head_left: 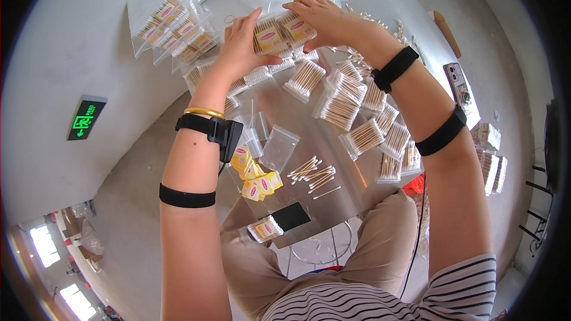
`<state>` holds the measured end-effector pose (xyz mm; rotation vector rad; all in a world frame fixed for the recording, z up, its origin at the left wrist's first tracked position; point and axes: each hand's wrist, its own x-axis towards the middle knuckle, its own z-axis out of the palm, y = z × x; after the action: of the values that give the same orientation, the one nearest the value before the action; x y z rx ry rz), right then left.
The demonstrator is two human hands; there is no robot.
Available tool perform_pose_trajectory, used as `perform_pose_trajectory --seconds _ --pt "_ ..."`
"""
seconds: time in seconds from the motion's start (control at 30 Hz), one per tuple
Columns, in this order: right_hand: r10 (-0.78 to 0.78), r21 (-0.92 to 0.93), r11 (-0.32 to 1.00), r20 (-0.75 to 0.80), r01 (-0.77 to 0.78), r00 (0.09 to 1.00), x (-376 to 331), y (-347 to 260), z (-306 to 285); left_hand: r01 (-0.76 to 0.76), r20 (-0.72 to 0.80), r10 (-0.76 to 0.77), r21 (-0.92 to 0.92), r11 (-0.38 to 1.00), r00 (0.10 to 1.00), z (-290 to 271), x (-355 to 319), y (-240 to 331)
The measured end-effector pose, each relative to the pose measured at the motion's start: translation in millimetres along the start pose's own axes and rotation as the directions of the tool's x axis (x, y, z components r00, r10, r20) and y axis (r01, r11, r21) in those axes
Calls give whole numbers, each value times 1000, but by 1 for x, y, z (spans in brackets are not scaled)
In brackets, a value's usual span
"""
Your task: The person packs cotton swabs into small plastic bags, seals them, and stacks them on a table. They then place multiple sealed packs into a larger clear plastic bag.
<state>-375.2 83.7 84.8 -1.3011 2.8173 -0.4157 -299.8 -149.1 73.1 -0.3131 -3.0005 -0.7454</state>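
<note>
Room: we noted a pale wall, with a green-lit sign (87, 118) at left.
Metal table (321, 145): we found swab bundles (342, 98) spread across it.
Left hand (244, 41): gripped the packs' left side.
Right hand (324, 21): gripped their right.
Swab packs (284, 31): two, side by side, at the table's far part.
Labels (270, 38): yellow, red ovals.

This looks like a small packing workshop. A metal table (321, 142) carries bagged swabs (342, 100), loose swabs (321, 177), yellow labels (262, 186) and empty bags (279, 148). A lit exit sign (87, 117) and plain grey floor (137, 202) suggest a workplace.
</note>
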Motion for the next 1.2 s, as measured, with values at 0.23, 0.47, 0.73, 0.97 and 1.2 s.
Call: perform_pose_trajectory --seconds 0.23,0.47,0.73,0.97,1.2 --pt "41 1 999 25 -41 999 7 -12 8 49 54 -56 122 991 997 0 0 10" --pt "3 43 999 -49 0 999 1 -5 16 36 -19 -34 76 996 999 3 -1 17" --pt "-206 -173 969 -157 178 966 -16 -40 17 109 -115 -217 -592 799 969 -6 -2 -7" --pt "-162 -163 979 -250 123 955 -20 -39 35 97 -367 -541 -756 648 757 -42 -41 -41" --pt "-149 -25 988 -377 150 914 -27 -63 19 677 114 -668 -167 717 736 -9 -92 -102"
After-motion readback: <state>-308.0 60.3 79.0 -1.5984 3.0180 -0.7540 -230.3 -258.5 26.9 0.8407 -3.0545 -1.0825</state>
